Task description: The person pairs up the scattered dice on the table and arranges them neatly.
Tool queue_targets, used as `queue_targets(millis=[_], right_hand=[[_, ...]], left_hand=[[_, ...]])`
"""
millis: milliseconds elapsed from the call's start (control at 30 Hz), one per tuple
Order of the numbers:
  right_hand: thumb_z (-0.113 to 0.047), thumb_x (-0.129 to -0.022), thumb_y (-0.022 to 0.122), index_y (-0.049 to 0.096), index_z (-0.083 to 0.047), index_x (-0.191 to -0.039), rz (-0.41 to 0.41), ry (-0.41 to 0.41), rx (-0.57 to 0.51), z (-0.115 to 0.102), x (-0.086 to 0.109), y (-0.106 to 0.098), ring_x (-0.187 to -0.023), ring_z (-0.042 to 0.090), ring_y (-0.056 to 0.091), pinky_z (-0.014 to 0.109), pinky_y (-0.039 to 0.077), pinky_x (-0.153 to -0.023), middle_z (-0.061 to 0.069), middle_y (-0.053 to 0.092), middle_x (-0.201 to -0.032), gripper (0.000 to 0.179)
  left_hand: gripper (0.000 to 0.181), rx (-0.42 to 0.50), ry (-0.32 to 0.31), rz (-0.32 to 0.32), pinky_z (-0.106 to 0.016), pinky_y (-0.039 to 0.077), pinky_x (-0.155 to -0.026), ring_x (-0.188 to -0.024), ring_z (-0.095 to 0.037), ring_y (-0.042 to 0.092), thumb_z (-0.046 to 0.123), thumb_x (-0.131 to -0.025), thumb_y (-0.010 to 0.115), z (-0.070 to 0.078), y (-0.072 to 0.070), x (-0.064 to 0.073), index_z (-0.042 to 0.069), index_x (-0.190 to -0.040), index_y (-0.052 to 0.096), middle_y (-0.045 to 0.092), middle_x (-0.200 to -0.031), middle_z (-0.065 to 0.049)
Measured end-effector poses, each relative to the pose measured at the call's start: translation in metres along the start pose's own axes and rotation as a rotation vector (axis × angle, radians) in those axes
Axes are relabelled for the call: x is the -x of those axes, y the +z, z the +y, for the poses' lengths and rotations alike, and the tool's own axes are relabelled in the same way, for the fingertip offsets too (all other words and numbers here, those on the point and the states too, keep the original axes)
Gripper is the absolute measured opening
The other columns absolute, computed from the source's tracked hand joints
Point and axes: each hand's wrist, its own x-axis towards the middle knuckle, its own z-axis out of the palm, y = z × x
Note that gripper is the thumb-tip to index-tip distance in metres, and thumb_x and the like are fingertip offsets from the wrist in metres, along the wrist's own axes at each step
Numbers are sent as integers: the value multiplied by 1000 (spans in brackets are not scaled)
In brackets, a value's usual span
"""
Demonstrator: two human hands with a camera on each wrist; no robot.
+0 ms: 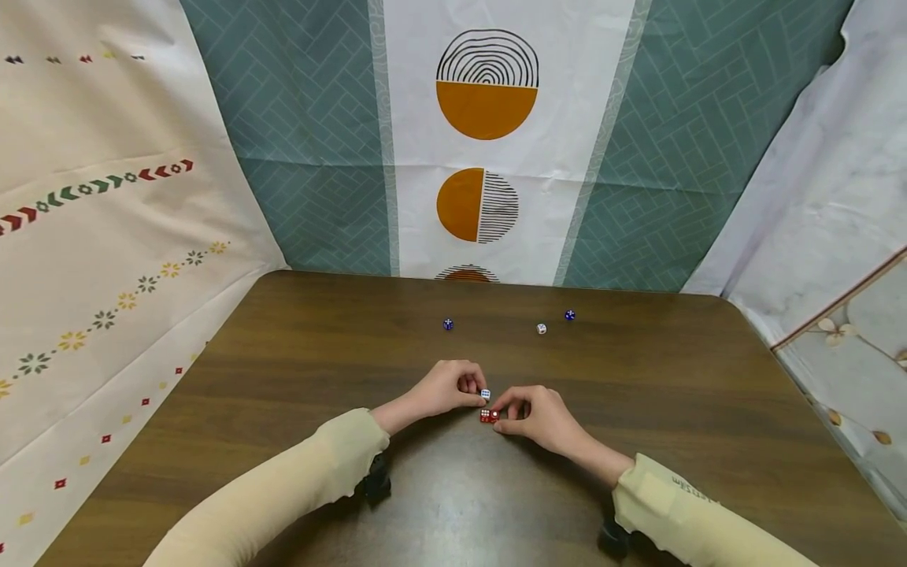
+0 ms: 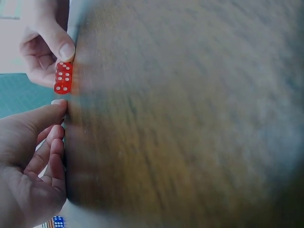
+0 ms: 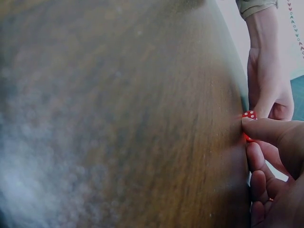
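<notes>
At the middle of the table, my left hand [image 1: 448,387] pinches a white die [image 1: 485,394] with blue pips between thumb and fingertips. The left hand [image 2: 35,161] hides this die in the left wrist view. Just nearer to me, two red dice [image 1: 485,416] with white pips sit side by side. My right hand [image 1: 538,416] pinches the right one of the pair, thumb on the near side. In the left wrist view the red dice [image 2: 63,78] stand at the right hand's fingertips. From the right wrist, the right thumb partly covers the red dice [image 3: 250,115].
Farther back on the brown wooden table [image 1: 319,339] lie a blue die [image 1: 448,324], a white die [image 1: 542,328] and another blue die [image 1: 570,315]. Patterned cloth [image 1: 312,142] hangs behind the table's far edge and along both sides.
</notes>
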Motion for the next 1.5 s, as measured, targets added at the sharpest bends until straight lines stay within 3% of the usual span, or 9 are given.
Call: queue_targets(millis=[400, 667, 933, 1200, 1367, 1500], right_hand=[[-24, -80, 82, 74, -26, -93, 4, -1, -4, 0, 1, 0, -56, 5, 48, 21, 41, -54, -9, 60, -69, 15], [-24, -81, 81, 74, -26, -94, -1, -10, 2, -2, 1, 1, -57, 4, 48, 21, 41, -55, -9, 60, -70, 15], [-24, -81, 81, 74, -25, -95, -16, -28, 11, -2, 0, 0, -57, 4, 48, 21, 41, -55, -9, 59, -71, 15], [-24, -80, 82, 73, -26, -95, -38, -51, 9, -1, -1, -2, -56, 3, 47, 20, 40, -54, -8, 59, -72, 17], [-24, -82, 81, 73, -23, -102, -102, -75, -16, 2, -2, -8, -57, 4, 48, 20, 42, -54, -6, 61, -74, 22], [-22, -85, 78, 70, -15, -112, -186, -100, -50, 6, -9, -28, -62, 7, 54, 22, 46, -58, -2, 66, -81, 29]], left_hand=[[11, 35, 9, -7, -18, 45, -67, -70, -4, 51, 16, -85, 78, 0, -1, 0, 12, -90, 69, 61, -79, -1], [13, 35, 26, 1, -18, 45, -65, -67, -2, 49, 14, -84, 78, -6, 1, 1, 12, -89, 67, 57, -75, 5], [11, 71, -24, -28, -18, 45, -67, -69, -3, 50, 16, -85, 78, -4, -1, 2, 13, -90, 68, 60, -77, 2], [11, 82, -24, -36, -18, 45, -66, -69, -3, 52, 15, -85, 78, -3, -2, 0, 12, -90, 69, 62, -78, 0], [11, 82, -22, -45, -18, 45, -66, -68, -4, 52, 15, -85, 78, -3, -3, -1, 12, -91, 69, 63, -78, 0], [11, 95, -25, -51, -19, 46, -66, -68, -3, 52, 15, -85, 78, -1, -4, -1, 12, -90, 69, 63, -78, 0]])
